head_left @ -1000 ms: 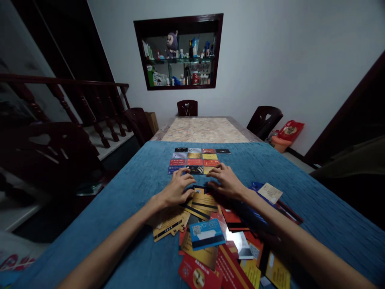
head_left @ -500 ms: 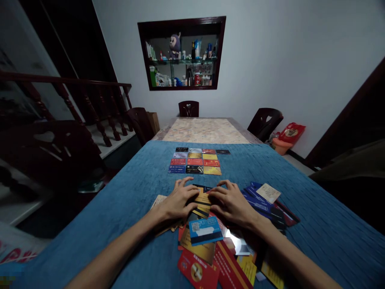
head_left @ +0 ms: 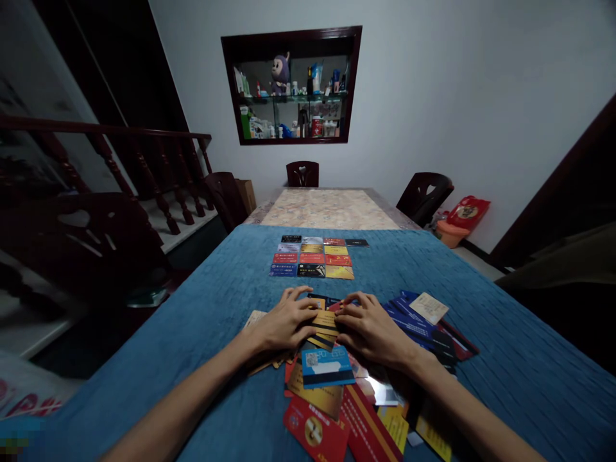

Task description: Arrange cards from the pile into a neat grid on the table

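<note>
A small stack of gold cards (head_left: pixel 325 326) lies on the loose heap, between my two hands. My left hand (head_left: pixel 291 321) has its curled fingers and thumb at the stack's left edge. At the right edge, the bent fingers of my right hand (head_left: pixel 363 326) press against the same cards. Just nearer to me is a blue card (head_left: pixel 328 367) with a QR code and a dark stripe. Below it are a red card (head_left: pixel 315 428) with a gold disc and a long red card (head_left: pixel 370 423). My palms hide part of the heap.
Farther off, several cards (head_left: pixel 312 258) lie in neat rows on the blue cloth (head_left: pixel 216 308). Dark blue cards (head_left: pixel 414 321) and a beige card (head_left: pixel 429 308) are fanned out on the right. Pale cards (head_left: pixel 254 317) stick out beside my left wrist. Chairs (head_left: pixel 423 192) surround the table.
My left fingers have come down and curled in closer, and the gold cards have shifted slightly toward me and look more gathered. A bit of red card now shows behind them.
</note>
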### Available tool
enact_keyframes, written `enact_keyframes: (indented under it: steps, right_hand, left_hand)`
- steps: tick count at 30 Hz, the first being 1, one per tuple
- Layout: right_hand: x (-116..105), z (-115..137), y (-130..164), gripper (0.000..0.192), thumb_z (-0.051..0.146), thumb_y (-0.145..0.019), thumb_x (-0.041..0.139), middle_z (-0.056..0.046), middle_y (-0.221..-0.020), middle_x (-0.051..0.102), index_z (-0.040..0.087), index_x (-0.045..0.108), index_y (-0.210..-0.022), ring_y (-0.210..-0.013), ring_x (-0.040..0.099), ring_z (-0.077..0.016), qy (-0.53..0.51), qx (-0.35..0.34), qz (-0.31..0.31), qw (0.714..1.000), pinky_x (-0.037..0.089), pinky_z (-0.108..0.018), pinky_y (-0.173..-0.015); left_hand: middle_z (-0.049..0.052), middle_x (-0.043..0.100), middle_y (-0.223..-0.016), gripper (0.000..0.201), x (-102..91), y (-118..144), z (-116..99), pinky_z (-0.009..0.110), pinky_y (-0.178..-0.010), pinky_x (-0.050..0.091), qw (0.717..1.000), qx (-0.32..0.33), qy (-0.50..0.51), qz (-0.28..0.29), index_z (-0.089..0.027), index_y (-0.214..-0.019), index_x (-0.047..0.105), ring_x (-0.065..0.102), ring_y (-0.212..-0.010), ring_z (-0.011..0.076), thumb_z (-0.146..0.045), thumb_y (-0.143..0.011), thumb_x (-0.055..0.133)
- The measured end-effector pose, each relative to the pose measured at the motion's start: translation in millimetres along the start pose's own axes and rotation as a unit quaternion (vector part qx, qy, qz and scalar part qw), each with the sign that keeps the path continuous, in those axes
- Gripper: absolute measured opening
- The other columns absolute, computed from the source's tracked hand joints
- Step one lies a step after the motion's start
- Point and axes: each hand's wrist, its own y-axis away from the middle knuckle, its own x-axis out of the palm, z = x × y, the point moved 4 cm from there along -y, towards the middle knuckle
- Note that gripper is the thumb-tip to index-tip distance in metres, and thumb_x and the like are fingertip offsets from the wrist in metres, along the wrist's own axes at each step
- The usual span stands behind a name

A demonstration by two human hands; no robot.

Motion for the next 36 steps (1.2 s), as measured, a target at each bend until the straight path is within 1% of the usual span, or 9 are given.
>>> enact_keyframes:
  steps: [3, 6, 8, 11, 15, 20, 23, 29, 36]
  right_hand:
    - [1, 2, 0, 0.014, 0.031, -0.091, 0.061, -0.006, -0.088, 0.072, 0.021, 0.071, -0.09, -0.104, 0.054, -0.0234, 0.011, -0.032, -0.034, 0.999, 0.038, -0.041, -0.091]
    - [1, 3, 0, 0.014, 0.027, -0.092, 0.059, -0.004, -0.08, 0.071, 0.022, 0.071, -0.085, -0.096, 0.057, -0.0202, 0.029, -0.061, -0.069, 0.995, 0.04, -0.039, -0.089]
    - [0, 3, 0, 0.015, 0.024, -0.092, 0.057, -0.003, -0.077, 0.071, 0.021, 0.071, -0.086, -0.092, 0.058, -0.0189, 0.042, -0.078, -0.095, 0.992, 0.041, -0.038, -0.088]
    - [-3, 4, 0, 0.019, 0.021, -0.095, 0.052, -0.004, -0.076, 0.07, 0.02, 0.07, -0.09, -0.088, 0.058, -0.0184, 0.054, -0.093, -0.134, 0.985, 0.043, -0.036, -0.084]
    - [-6, 1, 1, 0.021, 0.02, -0.097, 0.048, -0.005, -0.079, 0.072, 0.019, 0.069, -0.094, -0.085, 0.058, -0.0188, 0.061, -0.075, -0.167, 0.981, 0.044, -0.034, -0.078]
    - [-2, -8, 3, 0.022, 0.02, -0.098, 0.047, -0.007, -0.08, 0.071, 0.018, 0.068, -0.103, -0.08, 0.057, -0.0193, 0.059, -0.025, -0.208, 0.976, 0.044, -0.032, -0.071]
    - [2, -14, 3, 0.025, 0.021, -0.098, 0.044, -0.008, -0.081, 0.069, 0.018, 0.069, -0.104, -0.078, 0.056, -0.0188, 0.048, 0.009, -0.206, 0.977, 0.044, -0.031, -0.069]
    - [9, -19, 2, 0.031, 0.019, -0.097, 0.041, -0.01, -0.088, 0.068, 0.019, 0.068, -0.112, -0.081, 0.057, -0.0207, 0.029, 0.072, -0.168, 0.983, 0.046, -0.033, -0.071]
    - [11, -16, 0, 0.031, 0.015, -0.095, 0.045, -0.008, -0.086, 0.066, 0.021, 0.066, -0.115, -0.08, 0.055, -0.0201, 0.054, 0.075, -0.156, 0.983, 0.043, -0.031, -0.071]
  left_hand:
    - [0.009, 0.064, -0.122, 0.02, -1.2, 1, -2, 0.052, -0.106, 0.032, 0.999, 0.041, -0.032, -0.002, -0.019, -0.109, 0.067, 0.039, -0.131, 0.0314, -0.025, -0.091, 0.058]
    - [0.008, 0.068, -0.108, 0.017, -3.4, 1, -5, 0.049, -0.105, 0.034, 0.996, 0.067, -0.058, -0.011, -0.017, -0.099, 0.068, 0.043, -0.128, 0.0293, -0.024, -0.093, 0.054]
    - [0.008, 0.07, -0.1, 0.017, -5.2, 0, -6, 0.047, -0.103, 0.036, 0.994, 0.077, -0.072, -0.028, -0.017, -0.096, 0.068, 0.046, -0.124, 0.0279, -0.023, -0.094, 0.052]
    - [0.009, 0.071, -0.096, 0.019, -7.5, 0, -6, 0.045, -0.098, 0.04, 0.99, 0.092, -0.087, -0.067, -0.016, -0.095, 0.067, 0.051, -0.116, 0.0266, -0.02, -0.095, 0.048]
    - [0.009, 0.069, -0.091, 0.022, -8.2, -1, -4, 0.042, -0.093, 0.045, 0.988, 0.094, -0.065, -0.104, -0.014, -0.101, 0.065, 0.054, -0.11, 0.0245, -0.013, -0.093, 0.045]
    - [0.01, 0.068, -0.097, 0.026, -8.7, -2, 1, 0.038, -0.09, 0.049, 0.989, 0.044, 0.012, -0.144, -0.015, -0.111, 0.064, 0.055, -0.106, 0.0222, -0.012, -0.092, 0.048]
    - [0.009, 0.068, -0.098, 0.029, -7.3, -2, 5, 0.038, -0.091, 0.048, 0.988, 0.019, 0.046, -0.148, -0.016, -0.113, 0.065, 0.055, -0.105, 0.0217, -0.009, -0.09, 0.048]
    - [0.011, 0.067, -0.101, 0.034, -4.2, -3, 14, 0.039, -0.091, 0.049, 0.986, -0.009, 0.082, -0.148, -0.014, -0.113, 0.065, 0.055, -0.106, 0.0216, -0.005, -0.086, 0.046]
    - [0.01, 0.068, -0.103, 0.036, -1.7, -3, 17, 0.038, -0.091, 0.048, 0.984, -0.027, 0.097, -0.148, -0.015, -0.115, 0.065, 0.054, -0.104, 0.0206, -0.005, -0.086, 0.045]
